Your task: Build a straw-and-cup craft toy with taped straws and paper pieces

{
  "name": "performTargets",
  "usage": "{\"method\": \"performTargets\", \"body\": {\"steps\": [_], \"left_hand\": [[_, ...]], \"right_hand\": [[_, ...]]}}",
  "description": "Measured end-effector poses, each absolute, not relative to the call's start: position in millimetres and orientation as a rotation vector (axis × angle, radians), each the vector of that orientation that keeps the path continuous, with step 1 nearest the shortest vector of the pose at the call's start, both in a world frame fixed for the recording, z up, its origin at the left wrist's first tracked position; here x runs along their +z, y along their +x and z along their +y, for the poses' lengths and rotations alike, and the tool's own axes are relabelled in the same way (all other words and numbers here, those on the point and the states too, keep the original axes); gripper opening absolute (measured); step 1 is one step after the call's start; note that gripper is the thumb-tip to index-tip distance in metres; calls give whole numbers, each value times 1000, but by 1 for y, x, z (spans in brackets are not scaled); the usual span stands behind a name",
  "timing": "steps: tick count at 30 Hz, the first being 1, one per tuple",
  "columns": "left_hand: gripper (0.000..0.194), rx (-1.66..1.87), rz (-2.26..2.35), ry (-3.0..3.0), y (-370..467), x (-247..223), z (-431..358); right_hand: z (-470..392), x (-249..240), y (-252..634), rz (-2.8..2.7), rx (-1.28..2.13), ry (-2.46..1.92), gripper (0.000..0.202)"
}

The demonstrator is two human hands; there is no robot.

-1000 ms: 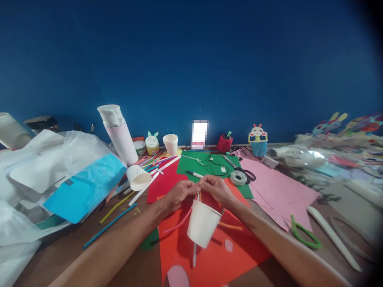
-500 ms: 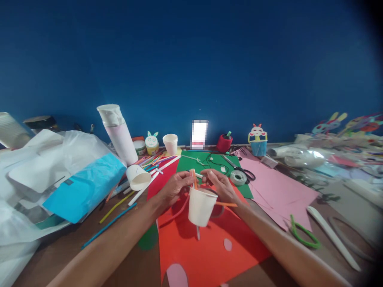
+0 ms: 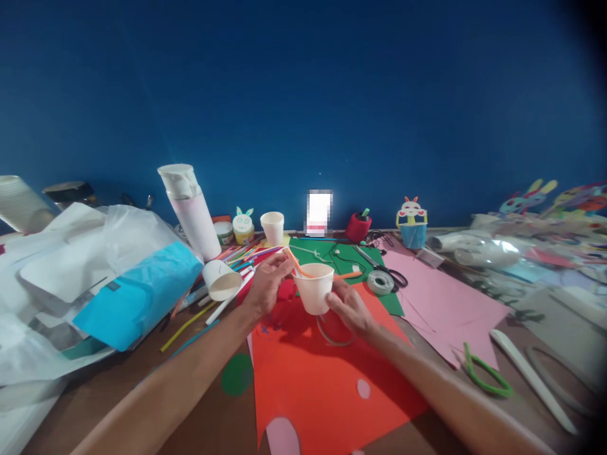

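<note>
Paper cup (image 3: 315, 292) in the head view sits mouth up above a red sheet (image 3: 332, 392), the right hand (image 3: 349, 308) grasping its side. Left hand (image 3: 270, 284) pinches the upper end of an orange strip (image 3: 298, 265) that slants into the cup's mouth. Another cup (image 3: 220, 282) lies sideways to the left; a tape roll (image 3: 380, 282) and scissors (image 3: 397, 278) lie to the right.

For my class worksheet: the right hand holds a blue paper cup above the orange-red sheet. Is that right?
Not quite: the colour is wrong. In the head view, the right hand holds a white paper cup above the orange-red sheet.
</note>
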State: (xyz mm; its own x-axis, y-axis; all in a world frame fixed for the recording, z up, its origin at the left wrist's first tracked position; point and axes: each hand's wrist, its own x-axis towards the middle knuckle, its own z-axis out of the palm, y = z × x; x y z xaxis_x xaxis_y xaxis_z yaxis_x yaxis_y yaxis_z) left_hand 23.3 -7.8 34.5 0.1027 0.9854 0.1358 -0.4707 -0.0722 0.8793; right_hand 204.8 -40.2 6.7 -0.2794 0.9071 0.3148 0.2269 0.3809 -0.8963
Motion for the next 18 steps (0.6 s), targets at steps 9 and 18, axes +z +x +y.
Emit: {"method": "performTargets", "body": {"steps": [9, 18], "left_hand": [[13, 1325, 778, 1232, 22, 42, -15], [16, 1274, 770, 1339, 24, 58, -25]], "right_hand": [[-44, 14, 201, -1898, 877, -1142, 39], [-47, 13, 201, -1991, 745, -960, 44]]}}
